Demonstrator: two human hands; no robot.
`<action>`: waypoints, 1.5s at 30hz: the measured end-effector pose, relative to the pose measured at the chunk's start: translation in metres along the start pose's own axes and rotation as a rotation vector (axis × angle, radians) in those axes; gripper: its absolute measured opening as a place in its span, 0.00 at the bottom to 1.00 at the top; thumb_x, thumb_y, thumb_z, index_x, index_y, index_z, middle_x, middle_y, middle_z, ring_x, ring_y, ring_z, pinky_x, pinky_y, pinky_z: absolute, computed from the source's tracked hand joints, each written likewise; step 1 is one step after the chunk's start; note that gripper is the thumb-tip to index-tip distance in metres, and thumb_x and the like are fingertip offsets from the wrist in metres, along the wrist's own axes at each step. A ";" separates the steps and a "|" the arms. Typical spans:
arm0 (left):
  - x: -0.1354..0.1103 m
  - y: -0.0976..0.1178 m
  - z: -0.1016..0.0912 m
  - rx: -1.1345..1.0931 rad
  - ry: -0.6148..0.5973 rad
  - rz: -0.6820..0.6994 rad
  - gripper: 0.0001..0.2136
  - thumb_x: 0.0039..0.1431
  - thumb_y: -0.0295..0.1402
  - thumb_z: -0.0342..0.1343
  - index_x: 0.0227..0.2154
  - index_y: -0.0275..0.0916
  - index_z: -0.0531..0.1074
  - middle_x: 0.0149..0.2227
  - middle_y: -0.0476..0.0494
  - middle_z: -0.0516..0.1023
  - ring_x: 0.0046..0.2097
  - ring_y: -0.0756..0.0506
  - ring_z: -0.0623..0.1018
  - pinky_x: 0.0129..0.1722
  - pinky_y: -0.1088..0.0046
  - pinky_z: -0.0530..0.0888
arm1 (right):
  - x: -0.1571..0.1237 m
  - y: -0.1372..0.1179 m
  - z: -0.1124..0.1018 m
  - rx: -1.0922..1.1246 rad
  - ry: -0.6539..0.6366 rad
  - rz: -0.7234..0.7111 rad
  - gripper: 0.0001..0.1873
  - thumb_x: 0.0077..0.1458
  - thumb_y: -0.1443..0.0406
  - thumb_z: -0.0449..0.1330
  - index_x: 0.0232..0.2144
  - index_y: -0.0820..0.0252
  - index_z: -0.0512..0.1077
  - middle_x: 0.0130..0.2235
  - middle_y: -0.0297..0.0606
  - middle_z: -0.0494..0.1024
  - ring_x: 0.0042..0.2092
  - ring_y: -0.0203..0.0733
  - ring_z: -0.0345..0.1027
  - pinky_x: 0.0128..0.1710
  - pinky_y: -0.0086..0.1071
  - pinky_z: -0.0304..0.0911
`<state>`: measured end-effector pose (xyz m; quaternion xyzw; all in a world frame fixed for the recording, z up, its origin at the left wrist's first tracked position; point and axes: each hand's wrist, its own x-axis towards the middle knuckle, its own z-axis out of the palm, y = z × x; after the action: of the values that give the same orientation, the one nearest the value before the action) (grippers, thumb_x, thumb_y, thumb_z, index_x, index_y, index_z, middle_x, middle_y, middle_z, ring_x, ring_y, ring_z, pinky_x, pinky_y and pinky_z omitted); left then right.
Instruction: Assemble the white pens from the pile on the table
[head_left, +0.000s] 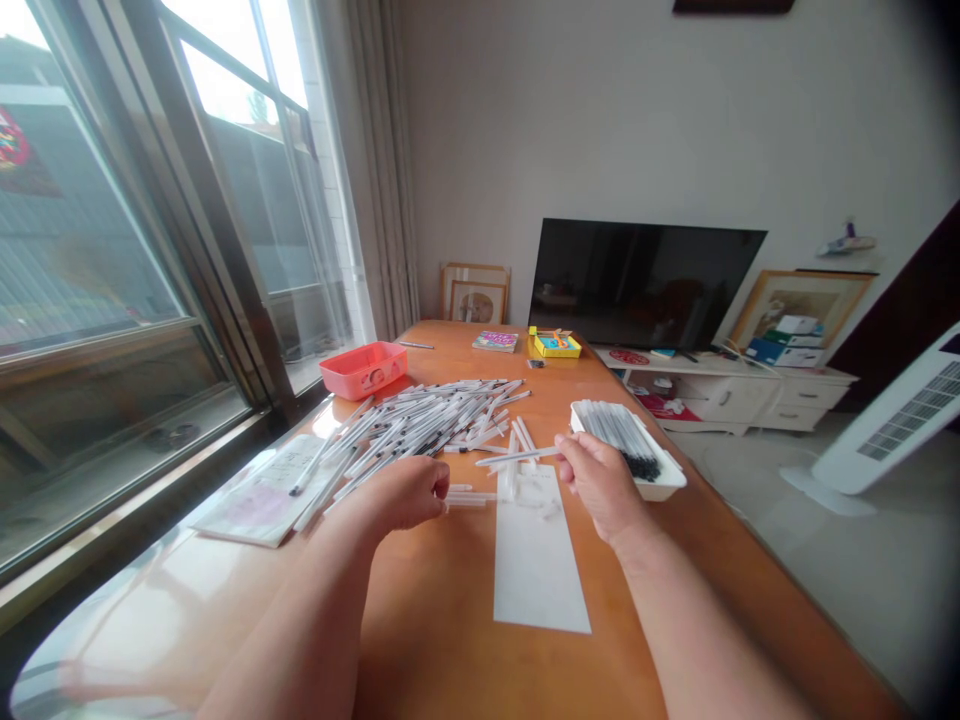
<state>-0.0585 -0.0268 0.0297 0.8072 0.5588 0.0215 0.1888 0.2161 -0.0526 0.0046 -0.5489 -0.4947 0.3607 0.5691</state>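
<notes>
My right hand [596, 482] pinches a pen [525, 456] with a pale barrel near one end; its other end points left above the table. My left hand [424, 492] is closed low over the wood, fingers curled, and whatever they may hold is hidden. Beside it lie several clear plastic tubes [471, 499]. A white paper strip [540, 580] lies between my hands, with more clear pieces across its far end. Beyond my left hand spreads a big heap of pens [427, 415], many with black tips. Just past my right hand, a white tray [667, 490] holds pens in rows.
At the left are a red plastic box [364, 368] and a booklet [255, 500]. A yellow box [556, 346] and a colourful book [495, 342] lie at the far end. The table's right edge [750, 548] runs beside my right arm; a white tower fan [892, 430] stands beyond.
</notes>
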 end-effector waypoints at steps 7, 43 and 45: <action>0.001 0.009 0.004 0.086 0.026 0.017 0.07 0.44 0.28 0.55 0.27 0.43 0.75 0.30 0.46 0.78 0.27 0.46 0.72 0.24 0.72 0.57 | 0.000 0.000 0.001 0.023 -0.010 -0.022 0.21 0.57 0.49 0.60 0.25 0.59 0.71 0.21 0.31 0.66 0.25 0.35 0.57 0.24 0.29 0.51; 0.028 0.015 0.010 -1.632 0.372 -0.057 0.14 0.47 0.36 0.71 0.30 0.35 0.72 0.28 0.43 0.78 0.28 0.52 0.74 0.32 0.77 0.72 | -0.016 -0.011 0.016 0.015 -0.010 -0.166 0.22 0.60 0.46 0.58 0.29 0.58 0.70 0.26 0.34 0.73 0.25 0.35 0.62 0.28 0.30 0.61; 0.027 0.017 0.009 -1.640 0.368 -0.061 0.13 0.47 0.35 0.70 0.30 0.35 0.72 0.28 0.43 0.78 0.28 0.53 0.74 0.31 0.77 0.72 | -0.016 -0.011 0.017 0.017 -0.003 -0.169 0.22 0.60 0.46 0.58 0.29 0.58 0.70 0.26 0.34 0.73 0.25 0.35 0.62 0.28 0.30 0.61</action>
<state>-0.0311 -0.0100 0.0217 0.3823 0.4094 0.5469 0.6222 0.1949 -0.0647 0.0111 -0.4997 -0.5371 0.3164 0.6014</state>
